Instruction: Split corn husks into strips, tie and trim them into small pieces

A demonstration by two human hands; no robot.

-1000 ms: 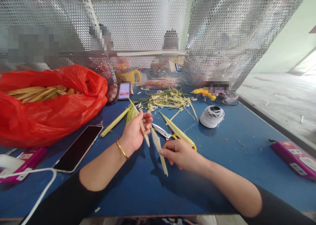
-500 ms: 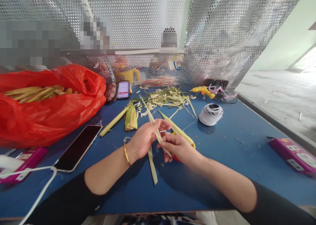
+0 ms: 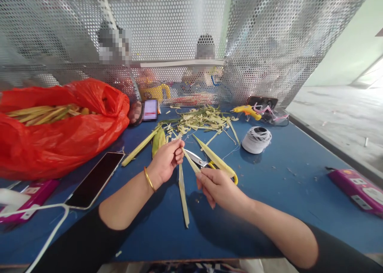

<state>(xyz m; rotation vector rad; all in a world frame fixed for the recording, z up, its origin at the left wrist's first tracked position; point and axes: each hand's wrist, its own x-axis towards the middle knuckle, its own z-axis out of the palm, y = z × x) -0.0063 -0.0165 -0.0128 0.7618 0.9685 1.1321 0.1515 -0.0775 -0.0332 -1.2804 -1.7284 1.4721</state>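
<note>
My left hand (image 3: 168,158), a gold bangle at its wrist, is closed with its fingertips pinching one end of a pale husk-like leaf strip (image 3: 190,160). The other end is between the thumb and fingers of my right hand (image 3: 220,186), so the strip runs slantwise between both hands. Behind it on the blue table lie scissors (image 3: 196,158), blades showing, with yellow handles partly covered by my right hand. A wider yellow-green husk piece (image 3: 215,155) rests by the scissors. Another pale strip (image 3: 183,203) extends down below my left hand.
A heap of leaf scraps (image 3: 203,118) lies beyond my hands, near a perforated metal screen (image 3: 167,25). A red plastic bag (image 3: 98,139) of strips and a phone (image 3: 95,180) are left. White thread (image 3: 256,140), a yellow glue gun (image 3: 247,111) and a purple power strip (image 3: 356,187) are right.
My hands have drawn apart, the left one up and left, the right one slightly right. The strip now stretches between them, and the scissor blades have come into view.
</note>
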